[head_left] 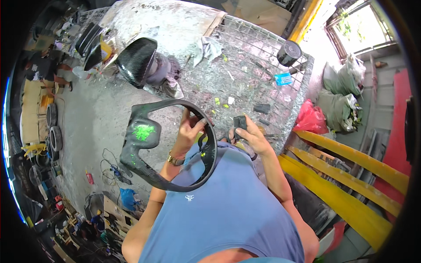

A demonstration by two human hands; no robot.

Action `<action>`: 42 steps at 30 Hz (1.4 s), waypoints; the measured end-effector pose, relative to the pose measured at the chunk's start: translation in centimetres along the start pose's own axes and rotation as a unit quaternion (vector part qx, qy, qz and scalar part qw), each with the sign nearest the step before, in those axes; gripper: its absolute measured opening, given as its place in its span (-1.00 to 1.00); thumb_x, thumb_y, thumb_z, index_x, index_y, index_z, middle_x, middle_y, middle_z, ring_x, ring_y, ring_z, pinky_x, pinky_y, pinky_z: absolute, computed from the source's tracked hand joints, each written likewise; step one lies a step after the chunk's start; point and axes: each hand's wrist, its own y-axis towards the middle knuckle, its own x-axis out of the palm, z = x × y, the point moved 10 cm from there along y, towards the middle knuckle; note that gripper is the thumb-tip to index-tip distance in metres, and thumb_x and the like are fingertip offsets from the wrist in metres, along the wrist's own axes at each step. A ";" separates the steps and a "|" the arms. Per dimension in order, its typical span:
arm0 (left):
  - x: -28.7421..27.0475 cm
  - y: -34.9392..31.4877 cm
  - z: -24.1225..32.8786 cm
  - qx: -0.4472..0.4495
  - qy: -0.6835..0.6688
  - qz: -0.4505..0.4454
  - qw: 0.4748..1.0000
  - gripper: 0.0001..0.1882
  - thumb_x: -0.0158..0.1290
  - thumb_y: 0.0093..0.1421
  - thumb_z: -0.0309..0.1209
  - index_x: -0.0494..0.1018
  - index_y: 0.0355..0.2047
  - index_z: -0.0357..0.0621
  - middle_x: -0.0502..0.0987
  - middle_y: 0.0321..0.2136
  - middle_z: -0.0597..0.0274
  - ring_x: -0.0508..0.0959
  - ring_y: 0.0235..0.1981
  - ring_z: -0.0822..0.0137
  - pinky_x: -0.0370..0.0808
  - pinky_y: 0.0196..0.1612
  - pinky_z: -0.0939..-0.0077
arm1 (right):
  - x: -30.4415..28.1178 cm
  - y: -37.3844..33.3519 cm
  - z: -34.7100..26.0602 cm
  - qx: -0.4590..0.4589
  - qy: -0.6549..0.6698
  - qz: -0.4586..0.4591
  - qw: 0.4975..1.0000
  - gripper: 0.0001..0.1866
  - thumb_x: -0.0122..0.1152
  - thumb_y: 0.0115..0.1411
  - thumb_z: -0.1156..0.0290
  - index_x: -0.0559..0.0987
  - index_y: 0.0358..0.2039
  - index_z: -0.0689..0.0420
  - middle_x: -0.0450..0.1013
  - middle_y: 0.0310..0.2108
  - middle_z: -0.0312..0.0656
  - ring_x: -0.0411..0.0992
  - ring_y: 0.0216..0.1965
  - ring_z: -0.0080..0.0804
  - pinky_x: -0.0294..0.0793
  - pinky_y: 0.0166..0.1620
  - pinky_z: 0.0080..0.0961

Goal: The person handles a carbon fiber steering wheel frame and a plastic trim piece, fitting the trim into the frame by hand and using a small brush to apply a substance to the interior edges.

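My left hand (191, 131) grips the upper rim of a large dark loop-shaped panel with a carbon-weave surface (153, 139). The panel is held up in front of my blue shirt, its broad end toward the left. On that broad end lies a bright green patch (142, 132) of what looks like shavings or paint. A small black block (239, 122) sits between the thumb and fingers of my right hand (253, 136). The block is apart from the panel, to its right.
A dusty worktable (258, 48) with scattered scraps lies ahead, bearing a dark can (289, 53), a blue box (283, 79) and a rag (207, 50). A glossy carbon-weave shell (138, 62) stands at the left. Yellow beams (337, 197) and a red bag (310, 117) are at the right.
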 end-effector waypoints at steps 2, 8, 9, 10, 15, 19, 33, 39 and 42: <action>0.7 0.0 -0.2 -0.022 -0.026 -0.028 0.999 -0.47 -0.01 0.32 -0.48 -0.01 0.19 -0.10 0.58 -0.37 0.07 0.56 -0.54 0.40 0.47 -0.55 0.60 | -0.5 0.0 0.9 0.021 0.029 0.037 0.999 -0.66 0.05 0.32 0.30 0.26 0.00 0.15 0.38 -0.36 -0.18 0.37 -0.36 -0.47 0.41 -0.30 -0.48; -0.2 -0.7 -2.4 -0.030 -0.005 0.038 0.999 -0.57 -0.01 0.31 -0.50 0.09 0.11 -0.07 0.50 -0.38 0.26 0.48 -0.55 0.53 0.42 -0.57 0.64 | -0.7 -0.1 2.2 0.017 0.149 0.046 0.988 -0.73 -0.01 0.37 0.27 0.32 -0.01 0.09 0.34 -0.42 -0.30 0.26 -0.51 -0.60 0.27 -0.43 -0.65; 0.2 -0.3 -2.3 -0.012 0.041 0.009 0.999 -0.52 -0.08 0.33 -0.49 -0.02 0.17 -0.11 0.58 -0.27 -0.05 0.62 -0.39 0.31 0.51 -0.50 0.65 | -1.1 -0.4 1.7 0.017 0.152 0.068 0.986 -0.79 0.00 0.37 0.29 0.34 -0.07 0.10 0.40 -0.40 -0.25 0.34 -0.52 -0.57 0.35 -0.41 -0.63; 0.2 -0.5 -2.6 -0.012 0.052 0.017 0.998 -0.55 -0.09 0.33 -0.52 0.03 0.17 -0.07 0.57 -0.29 0.07 0.59 -0.40 0.40 0.47 -0.42 0.71 | -1.1 -0.4 2.1 0.023 0.153 0.063 0.986 -0.79 0.00 0.37 0.29 0.34 -0.07 0.10 0.40 -0.40 -0.25 0.34 -0.52 -0.57 0.35 -0.41 -0.63; 0.5 -0.4 -2.7 -0.011 -0.015 0.047 0.999 -0.63 -0.01 0.32 -0.48 0.14 0.07 -0.02 0.42 -0.42 0.40 0.32 -0.52 0.66 0.27 -0.50 0.73 | -0.6 -0.9 0.2 -0.008 -0.038 0.062 0.997 -0.87 0.03 0.35 0.40 0.35 -0.19 0.16 0.48 -0.33 -0.13 0.52 -0.34 -0.41 0.51 -0.29 -0.50; 0.5 -0.4 -2.7 0.034 -0.004 0.033 0.999 -0.55 -0.01 0.33 -0.46 0.09 0.16 -0.05 0.43 -0.36 0.37 0.33 -0.43 0.64 0.31 -0.40 0.70 | -0.2 -0.9 -0.9 -0.034 -0.128 0.062 0.989 -0.85 0.02 0.34 0.42 0.37 -0.13 0.18 0.46 -0.36 -0.17 0.47 -0.37 -0.48 0.47 -0.29 -0.56; -0.6 2.6 -2.2 0.093 -0.009 0.061 0.994 -0.59 -0.07 0.34 -0.53 0.12 0.16 -0.09 0.44 -0.25 0.33 0.39 -0.30 0.60 0.36 -0.24 0.68 | -1.1 -0.6 -1.4 -0.015 -0.299 0.093 0.950 -0.78 -0.01 0.30 0.44 0.39 -0.05 0.12 0.32 -0.50 -0.29 0.25 -0.56 -0.58 0.27 -0.44 -0.60; -0.2 3.8 -1.1 0.171 -0.042 0.034 0.984 -0.56 -0.05 0.35 -0.52 0.11 0.17 0.00 0.45 -0.25 0.40 0.37 -0.40 0.69 0.29 -0.47 0.80 | 0.3 -0.7 -2.7 -0.015 -0.422 0.067 0.904 -0.71 0.11 0.26 0.49 0.38 -0.01 0.18 0.48 -0.18 0.01 0.45 -0.14 -0.11 0.38 -0.01 -0.33; -0.6 3.8 -1.8 0.094 -0.070 0.039 0.992 -0.55 -0.01 0.34 -0.48 0.12 0.18 0.00 0.45 -0.24 0.42 0.36 -0.38 0.70 0.27 -0.46 0.84 | 0.4 -0.6 -3.7 -0.089 -0.456 0.067 0.883 -0.70 0.12 0.24 0.52 0.43 -0.01 0.18 0.48 -0.18 -0.01 0.45 -0.14 -0.09 0.40 -0.03 -0.32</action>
